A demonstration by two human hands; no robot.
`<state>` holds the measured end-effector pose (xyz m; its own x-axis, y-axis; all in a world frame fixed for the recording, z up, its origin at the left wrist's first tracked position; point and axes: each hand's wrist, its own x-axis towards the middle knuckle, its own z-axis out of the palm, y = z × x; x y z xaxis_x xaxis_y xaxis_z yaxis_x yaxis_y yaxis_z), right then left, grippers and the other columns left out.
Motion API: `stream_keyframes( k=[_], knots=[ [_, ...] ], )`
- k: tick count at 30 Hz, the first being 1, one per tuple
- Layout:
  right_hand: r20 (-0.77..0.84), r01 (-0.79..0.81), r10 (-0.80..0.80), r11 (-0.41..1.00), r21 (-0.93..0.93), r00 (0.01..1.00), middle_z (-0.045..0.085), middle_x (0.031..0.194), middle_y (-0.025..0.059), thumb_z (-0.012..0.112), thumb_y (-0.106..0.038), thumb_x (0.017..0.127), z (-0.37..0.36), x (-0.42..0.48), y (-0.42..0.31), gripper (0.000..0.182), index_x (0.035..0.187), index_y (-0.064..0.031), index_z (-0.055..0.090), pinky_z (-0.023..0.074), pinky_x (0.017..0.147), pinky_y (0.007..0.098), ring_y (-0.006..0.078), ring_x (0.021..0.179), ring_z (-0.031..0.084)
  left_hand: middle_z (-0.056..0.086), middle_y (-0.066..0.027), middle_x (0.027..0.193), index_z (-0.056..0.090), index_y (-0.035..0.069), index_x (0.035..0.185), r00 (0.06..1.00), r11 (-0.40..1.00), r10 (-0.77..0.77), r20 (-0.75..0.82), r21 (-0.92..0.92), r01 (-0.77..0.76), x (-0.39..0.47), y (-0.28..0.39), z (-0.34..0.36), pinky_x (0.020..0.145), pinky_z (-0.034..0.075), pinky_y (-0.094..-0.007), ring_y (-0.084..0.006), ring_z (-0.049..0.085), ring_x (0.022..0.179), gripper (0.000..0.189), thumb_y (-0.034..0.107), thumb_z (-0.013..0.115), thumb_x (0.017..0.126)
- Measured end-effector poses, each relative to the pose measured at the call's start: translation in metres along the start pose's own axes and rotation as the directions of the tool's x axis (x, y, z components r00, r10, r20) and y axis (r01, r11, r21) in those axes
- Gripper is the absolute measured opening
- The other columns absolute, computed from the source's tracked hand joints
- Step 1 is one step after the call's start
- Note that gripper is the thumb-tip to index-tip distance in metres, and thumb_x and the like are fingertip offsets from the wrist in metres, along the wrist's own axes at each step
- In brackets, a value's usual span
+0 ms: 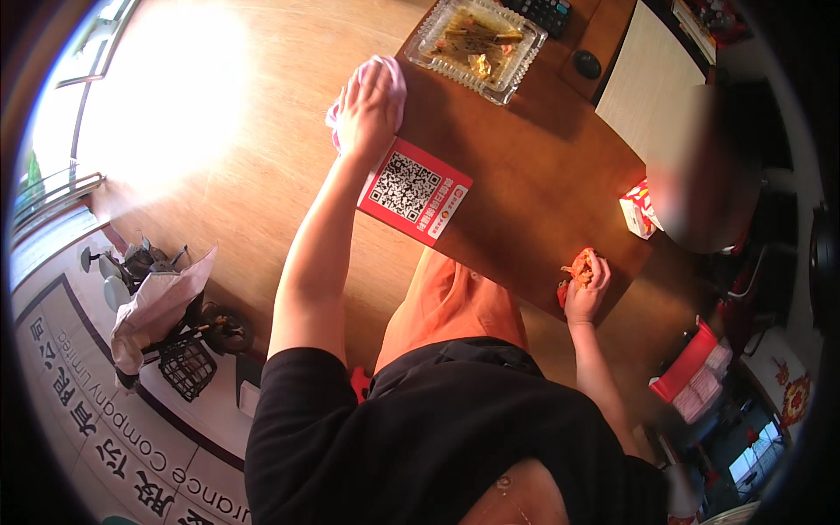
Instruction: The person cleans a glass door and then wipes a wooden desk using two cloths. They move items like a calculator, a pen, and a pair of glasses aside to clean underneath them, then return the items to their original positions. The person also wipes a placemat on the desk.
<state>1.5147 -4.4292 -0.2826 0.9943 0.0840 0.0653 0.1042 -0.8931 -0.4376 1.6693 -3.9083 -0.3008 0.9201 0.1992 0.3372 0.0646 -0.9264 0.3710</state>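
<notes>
My left hand [371, 111] presses a pale pink cloth [395, 71] at the left edge of the brown wooden table [531, 177]. Just below that hand, a red card [456, 177] with a printed code and writing lies along the same edge. My right hand [588, 295] rests at the table's near right corner, its fingers closed around a crumpled orange-red bundle [580, 268]. What the bundle is made of cannot be told. Beyond my left hand stands a square cut-glass ashtray [453, 77] holding brownish liquid, stubs and a scrap of gold foil.
A black keypad device [548, 14] and a round black object [587, 64] lie behind the ashtray. A red-and-white box [636, 213] stands at the right edge, beside a blurred shape. An electric scooter [164, 308] is parked at lower left, near a wall sign [125, 453] bearing writing.
</notes>
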Motion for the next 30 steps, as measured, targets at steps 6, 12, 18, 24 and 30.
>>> stream_keyframes(
  k=[6,12,18,24,30],
  knots=[
    [0.019,-0.017,0.018,1.0,-0.021,1.0,0.047,0.142,0.0169,0.069,0.004,0.079,-0.003,0.003,-0.003,0.074,0.148,-0.0156,0.048,0.0395,0.113,0.0536,0.0425,0.133,0.047,0.051,-0.0109,0.154,0.054,0.013,0.148,0.998,0.981,0.051,-0.031,-0.184,-0.056,-0.039,0.073,0.066,0.118,0.036,-0.0582,-0.036,0.043,0.147,0.055,0.022,0.064,0.095],
    [0.075,0.046,-0.046,0.999,-0.002,0.996,0.046,0.143,0.0171,0.072,0.006,0.077,-0.01,0.004,0.01,0.081,0.149,-0.018,0.046,0.0392,0.114,0.0527,0.0415,0.134,0.046,0.057,-0.0074,0.149,0.077,0.009,0.097,0.855,0.813,0.513,0.077,-0.365,-0.454,-0.096,0.218,0.047,0.116,0.04,-0.0552,-0.0317,0.05,0.141,0.025,0.024,0.069,0.079],
    [0.106,0.035,-0.041,0.997,0.062,0.993,0.047,0.142,0.018,0.072,0.006,0.077,-0.014,0.006,0.011,0.079,0.149,-0.0169,0.047,0.0385,0.115,0.0526,0.0416,0.134,0.046,0.058,-0.0117,0.144,0.057,0.014,0.144,0.997,0.972,0.042,0.066,0.229,-0.056,-0.064,0.074,-0.02,0.114,0.037,-0.051,-0.0347,0.051,0.135,0.049,0.031,0.059,0.099],
    [0.109,0.079,-0.09,0.991,0.104,0.99,0.049,0.141,0.0183,0.071,0.003,0.079,-0.016,0.006,0.015,0.075,0.148,-0.015,0.048,0.0387,0.114,0.0522,0.0411,0.132,0.048,0.051,-0.008,0.157,0.062,0.012,0.142,0.996,0.938,-0.09,0.007,0.338,0.083,-0.147,0.075,-0.013,0.113,0.036,-0.0521,-0.0362,0.045,0.144,0.052,0.031,0.066,0.094],
    [0.159,0.005,-0.059,0.945,0.326,0.986,0.063,0.119,0.0168,0.072,-0.004,0.085,-0.033,0.012,0.036,0.048,0.131,-0.0064,0.06,0.0479,0.102,0.0445,0.0365,0.116,0.061,0.053,-0.0076,0.153,0.074,0.011,0.109,0.851,0.813,0.476,0.22,-0.479,-0.331,-0.237,0.273,0.036,0.113,0.043,-0.0512,-0.0344,0.045,0.145,0.027,0.018,0.072,0.084]
  ],
)
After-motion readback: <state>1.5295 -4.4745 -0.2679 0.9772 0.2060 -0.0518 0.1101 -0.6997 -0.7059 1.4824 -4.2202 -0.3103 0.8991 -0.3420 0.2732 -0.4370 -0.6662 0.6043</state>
